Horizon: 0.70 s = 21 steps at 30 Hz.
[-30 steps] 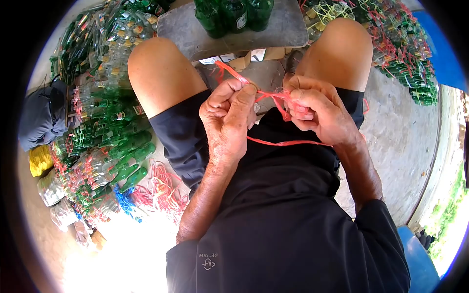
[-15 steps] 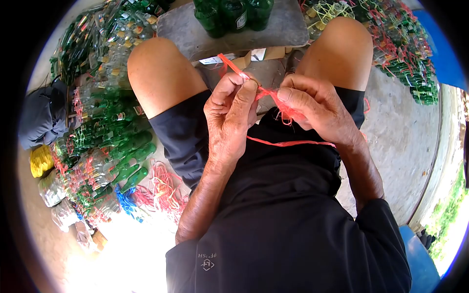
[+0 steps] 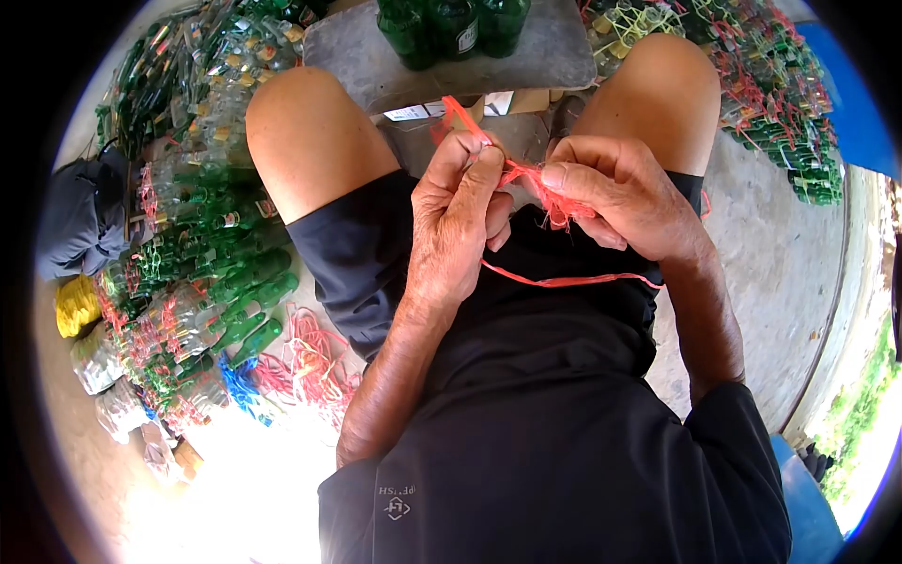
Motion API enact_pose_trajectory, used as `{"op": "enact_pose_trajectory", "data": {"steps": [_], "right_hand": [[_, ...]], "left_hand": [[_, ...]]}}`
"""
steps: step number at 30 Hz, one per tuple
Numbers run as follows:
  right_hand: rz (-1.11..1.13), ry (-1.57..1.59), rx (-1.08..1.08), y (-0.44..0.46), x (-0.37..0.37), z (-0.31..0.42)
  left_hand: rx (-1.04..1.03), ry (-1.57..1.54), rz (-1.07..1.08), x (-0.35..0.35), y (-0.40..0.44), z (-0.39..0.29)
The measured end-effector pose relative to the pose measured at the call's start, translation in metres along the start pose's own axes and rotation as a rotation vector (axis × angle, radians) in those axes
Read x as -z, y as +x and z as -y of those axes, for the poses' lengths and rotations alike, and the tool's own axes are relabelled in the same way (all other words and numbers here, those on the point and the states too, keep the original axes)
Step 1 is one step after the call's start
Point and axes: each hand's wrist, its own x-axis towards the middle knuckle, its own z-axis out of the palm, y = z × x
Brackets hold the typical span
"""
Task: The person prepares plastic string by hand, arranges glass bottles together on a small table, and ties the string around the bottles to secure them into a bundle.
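Red plastic twine [image 3: 554, 202] stretches between my two hands above my lap, its middle bunched and frayed. My left hand [image 3: 460, 202] pinches one part between thumb and forefinger, and a flat end sticks up beyond the fingertips. With thumb against fingers, my right hand [image 3: 625, 193] grips the frayed bunch. A loose strand of the same twine sags below both hands across the dark shorts. Green glass bottles [image 3: 454, 28] stand in a group on a grey board [image 3: 352, 61] in front of my knees.
Piles of bundled green and clear bottles [image 3: 225, 221] lie on the left, more bottles [image 3: 752, 103] at the far right. Loose pink-red twine [image 3: 315, 362] heaps on the floor beside a blue bundle [image 3: 244, 385]. A yellow bundle [image 3: 77, 305] and a dark bag [image 3: 85, 216] are farther left.
Both hands have shifted slightly to the right with the twine. The right hand's lower fingers show more now, and the twine's upright end leans differently.
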Motion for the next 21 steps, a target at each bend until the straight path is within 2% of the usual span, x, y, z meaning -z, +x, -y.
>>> {"op": "enact_pose_trajectory", "data": {"steps": [9, 14, 17, 21], "right_hand": [[0.019, 0.028, -0.003, 0.002, 0.001, -0.008], [-0.037, -0.033, -0.024, 0.000, -0.001, -0.005], [-0.073, -0.124, 0.084, 0.004, 0.001, -0.015], [-0.069, -0.103, 0.034, 0.003, 0.001, -0.013]], "left_hand": [[0.110, -0.023, 0.018, 0.002, -0.002, -0.001], [0.078, 0.035, -0.034, -0.004, -0.002, -0.001], [0.070, 0.015, -0.029, -0.002, -0.001, 0.000], [0.092, -0.017, 0.006, 0.000, 0.000, 0.002]]}}
